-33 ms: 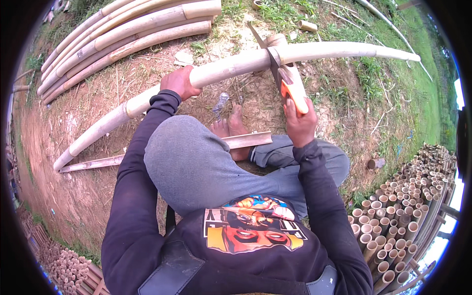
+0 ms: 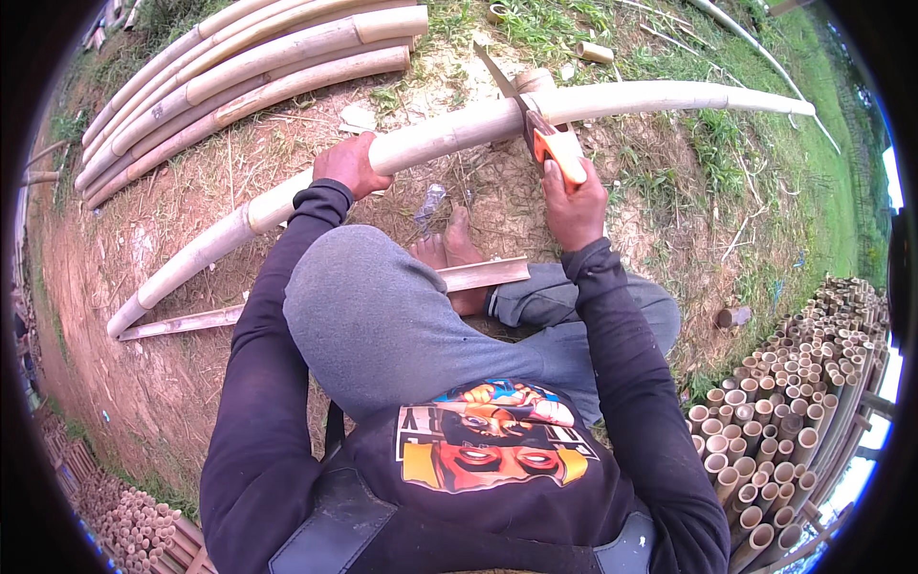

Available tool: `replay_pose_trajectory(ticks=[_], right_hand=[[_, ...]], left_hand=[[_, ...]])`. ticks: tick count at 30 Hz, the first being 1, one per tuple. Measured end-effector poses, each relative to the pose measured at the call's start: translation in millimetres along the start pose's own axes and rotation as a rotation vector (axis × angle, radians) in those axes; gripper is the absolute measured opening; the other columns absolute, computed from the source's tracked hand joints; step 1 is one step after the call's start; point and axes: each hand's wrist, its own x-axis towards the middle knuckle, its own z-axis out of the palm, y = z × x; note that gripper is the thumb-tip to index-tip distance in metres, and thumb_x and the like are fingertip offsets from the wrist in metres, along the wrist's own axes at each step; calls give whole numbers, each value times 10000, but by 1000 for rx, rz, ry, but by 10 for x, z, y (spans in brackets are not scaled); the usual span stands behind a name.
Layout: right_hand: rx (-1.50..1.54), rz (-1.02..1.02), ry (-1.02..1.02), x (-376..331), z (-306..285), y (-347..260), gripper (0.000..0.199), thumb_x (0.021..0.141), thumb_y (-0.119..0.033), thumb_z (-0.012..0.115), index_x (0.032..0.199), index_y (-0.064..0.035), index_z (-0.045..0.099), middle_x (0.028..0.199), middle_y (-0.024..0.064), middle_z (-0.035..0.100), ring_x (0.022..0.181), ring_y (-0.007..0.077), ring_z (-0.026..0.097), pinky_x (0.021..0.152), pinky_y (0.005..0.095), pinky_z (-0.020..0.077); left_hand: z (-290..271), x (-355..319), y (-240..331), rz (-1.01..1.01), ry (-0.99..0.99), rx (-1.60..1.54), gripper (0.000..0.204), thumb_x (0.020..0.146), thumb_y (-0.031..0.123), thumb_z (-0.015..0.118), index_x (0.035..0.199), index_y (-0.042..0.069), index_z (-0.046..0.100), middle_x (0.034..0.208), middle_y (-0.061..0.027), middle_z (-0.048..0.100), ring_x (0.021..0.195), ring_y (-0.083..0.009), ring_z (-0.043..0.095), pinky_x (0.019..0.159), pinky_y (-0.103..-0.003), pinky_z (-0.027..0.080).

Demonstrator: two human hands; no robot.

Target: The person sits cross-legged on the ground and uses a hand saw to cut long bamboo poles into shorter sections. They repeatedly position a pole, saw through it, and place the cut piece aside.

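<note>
Bamboo pole (image 2: 449,134): a long pale culm lying across the bare ground in front of the seated person, running from lower left to upper right. It looks stiff, smooth and fairly heavy for its length, likely to roll unless pinned, so it is best gripped around the round shaft close to the cut.
Left hand (image 2: 349,165): arm stretched forward, fingers wrapped over the top of the pole and clamped on it, pressing it down left of the saw.
Feet (image 2: 449,251): bare, tucked just under the pole, near a flat split strip (image 2: 478,275).
Hand saw (image 2: 540,129): orange handle, blade crossing the pole at an angle; light and rigid.
Right hand (image 2: 574,206): elbow bent, fingers closed tight around the handle.
Cut bamboo stack (image 2: 794,383): lower right, well apart.
</note>
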Motion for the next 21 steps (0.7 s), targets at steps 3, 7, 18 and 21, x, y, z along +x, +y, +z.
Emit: replay_pose_trajectory(ticks=[3, 7, 18, 21], right_hand=[[-5, -4, -33, 475, 246, 1, 206, 999, -66, 716, 1169, 32, 654, 993, 202, 742, 840, 220, 753, 755, 338, 577], [-9, 55, -39, -705, -559, -22, 211, 983, -46, 728, 1163, 42, 662, 996, 193, 741, 834, 217, 749, 745, 337, 572], [-12, -141, 91, 608, 476, 322, 252, 1011, -195, 757, 1138, 10, 685, 793, 167, 731, 676, 228, 725, 637, 354, 555], [89, -31, 80, 99, 160, 264, 250, 997, -168, 768, 1155, 8, 688, 807, 160, 736, 696, 213, 734, 649, 342, 561]], left_hand=[[-48, -6, 37, -29, -38, 33, 708, 726, 498, 872, 1304, 147, 663, 1209, -132, 754, 1119, -330, 740, 974, -479, 581], [-7, 21, 3, -13, -16, 55, 698, 722, 502, 873, 1281, 141, 663, 1184, -137, 761, 1094, -341, 747, 944, -474, 592], [-42, -3, 62, -40, -3, 70, 651, 729, 475, 877, 1252, 148, 672, 1173, -133, 764, 1087, -338, 748, 951, -469, 587], [-54, -17, 75, -23, -12, 56, 664, 727, 484, 880, 1259, 153, 663, 1158, -131, 765, 1070, -342, 752, 937, -475, 589]])
